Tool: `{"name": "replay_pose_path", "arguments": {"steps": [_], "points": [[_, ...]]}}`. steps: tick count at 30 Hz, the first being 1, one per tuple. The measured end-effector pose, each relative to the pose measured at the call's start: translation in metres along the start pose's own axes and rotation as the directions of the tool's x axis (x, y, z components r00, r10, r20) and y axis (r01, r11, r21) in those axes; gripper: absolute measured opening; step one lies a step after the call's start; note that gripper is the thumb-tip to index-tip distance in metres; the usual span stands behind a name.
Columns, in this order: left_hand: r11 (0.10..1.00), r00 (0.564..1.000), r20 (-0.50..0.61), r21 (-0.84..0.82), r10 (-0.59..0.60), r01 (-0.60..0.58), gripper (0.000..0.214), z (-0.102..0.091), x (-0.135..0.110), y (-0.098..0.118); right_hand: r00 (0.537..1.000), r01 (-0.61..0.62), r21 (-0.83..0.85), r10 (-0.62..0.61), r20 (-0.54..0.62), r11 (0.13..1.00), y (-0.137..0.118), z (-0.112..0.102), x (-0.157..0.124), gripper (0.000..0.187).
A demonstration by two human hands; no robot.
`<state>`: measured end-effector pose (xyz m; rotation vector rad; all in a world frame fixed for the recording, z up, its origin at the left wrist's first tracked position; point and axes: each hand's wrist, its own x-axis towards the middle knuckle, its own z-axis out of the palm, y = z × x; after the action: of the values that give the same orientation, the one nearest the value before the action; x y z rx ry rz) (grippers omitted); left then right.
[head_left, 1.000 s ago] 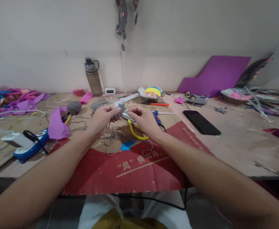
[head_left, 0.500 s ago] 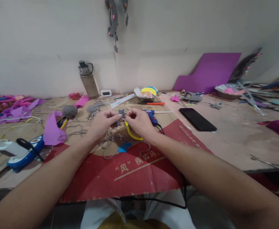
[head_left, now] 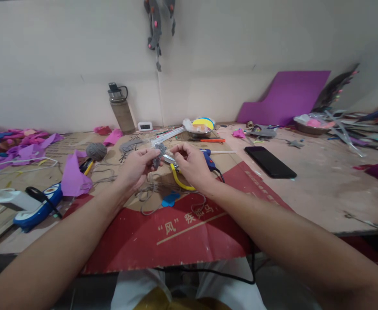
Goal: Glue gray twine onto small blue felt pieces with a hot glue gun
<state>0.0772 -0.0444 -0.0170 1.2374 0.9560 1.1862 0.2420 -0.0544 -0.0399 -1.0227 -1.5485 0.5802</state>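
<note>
Two hands point(head_left: 136, 167) point(head_left: 192, 164), gray piece point(head_left: 159, 154) between, left pinching

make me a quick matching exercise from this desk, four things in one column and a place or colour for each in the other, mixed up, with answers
1. small grey piece
2. phone
3. bottle
4. scissors

A. just left of the white clock
B. yellow handles
C. pinched in the left hand
D. flat, right of the glue gun

Pairs: 1-C, 2-D, 3-A, 4-B
</note>
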Motion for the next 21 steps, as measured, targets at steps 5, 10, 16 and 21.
{"name": "replay_pose_path", "arguments": {"steps": [5, 10, 16, 21], "points": [[0.998, 0.999, 0.018, 0.039, 0.04, -0.04, 0.024, 0.0023, -0.002, -0.0007, 0.999, 0.036, -0.085, -0.033, 0.034, 0.996, -0.0044, -0.0013, -0.0026, 0.012], [0.991, 0.997, 0.039, 0.111, 0.07, -0.074, 0.026, 0.0045, -0.0042, -0.0023, 0.999, 0.048, -0.143, -0.046, 0.022, 0.988, -0.0053, -0.002, -0.0026, 0.011], [0.998, 1.0, 0.014, 0.06, 0.008, -0.009, 0.025, 0.0047, -0.0036, -0.0017, 1.0, 0.03, -0.108, -0.029, 0.008, 0.994, -0.0047, -0.0023, -0.0017, 0.01], [0.999, 0.999, -0.021, -0.039, -0.026, 0.026, 0.023, -0.0022, 0.0017, -0.0035, 0.995, -0.073, 0.017, 0.074, -0.067, 0.997, -0.0023, -0.0037, 0.0017, 0.01]]}}
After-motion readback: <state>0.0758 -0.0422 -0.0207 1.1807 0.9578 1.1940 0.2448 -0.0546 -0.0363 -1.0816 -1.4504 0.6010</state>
